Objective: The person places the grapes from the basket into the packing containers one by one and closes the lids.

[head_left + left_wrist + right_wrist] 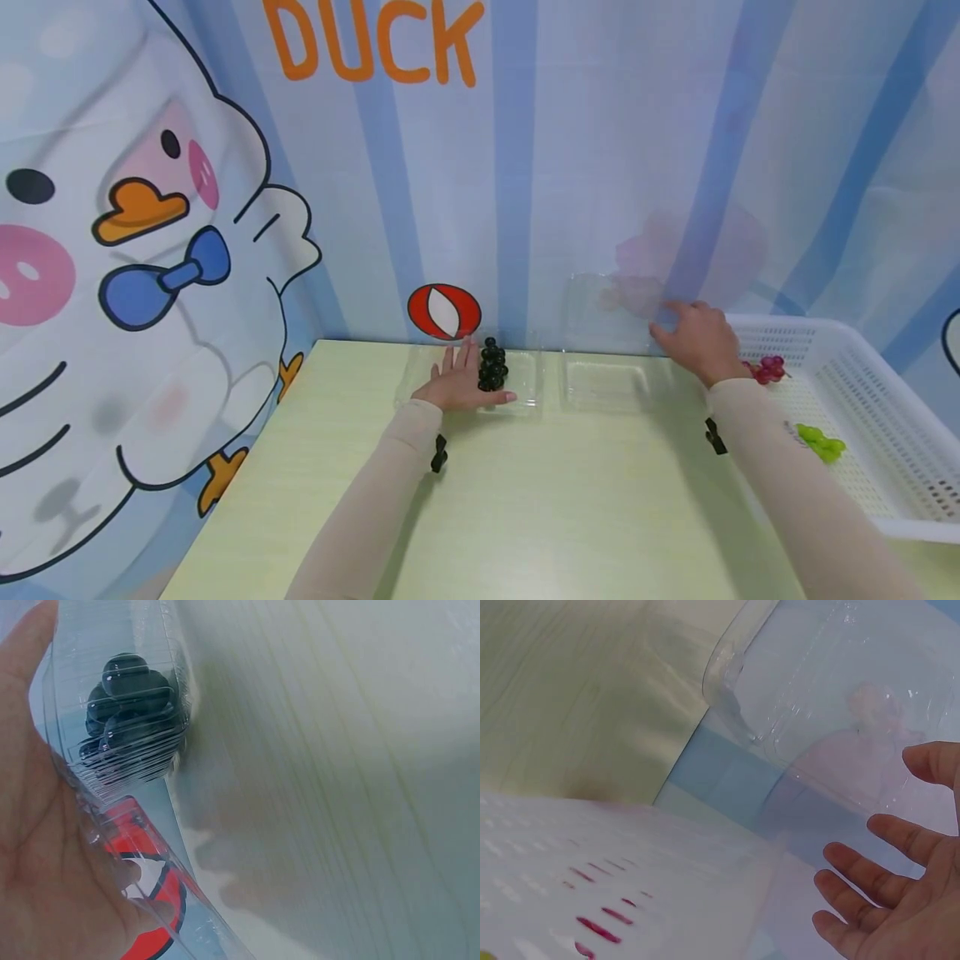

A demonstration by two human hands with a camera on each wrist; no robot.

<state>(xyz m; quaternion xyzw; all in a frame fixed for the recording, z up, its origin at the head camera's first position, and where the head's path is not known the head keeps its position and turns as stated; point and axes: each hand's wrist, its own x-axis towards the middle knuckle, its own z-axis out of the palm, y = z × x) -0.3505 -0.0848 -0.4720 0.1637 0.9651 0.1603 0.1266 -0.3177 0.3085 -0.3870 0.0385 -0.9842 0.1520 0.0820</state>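
Observation:
My left hand [461,387] has its fingers and thumb extended at a clear plastic box [528,379] near the table's back edge. A bunch of black grapes [492,367] sits in this box, just right of the palm. In the left wrist view, the grapes [135,705] show through the plastic, and some of my fingers appear behind a clear panel. My right hand [701,337] is beside the raised lid [600,312] of a second clear box [607,387]. Its fingers [885,881] are spread and loose, holding nothing; whether they touch the lid I cannot tell.
A white perforated basket [885,400] stands at the right, with red grapes [772,369] and green grapes [822,443] in it. My right forearm passes over its near left side. Behind the pale table [540,500] hangs a printed duck curtain [585,167].

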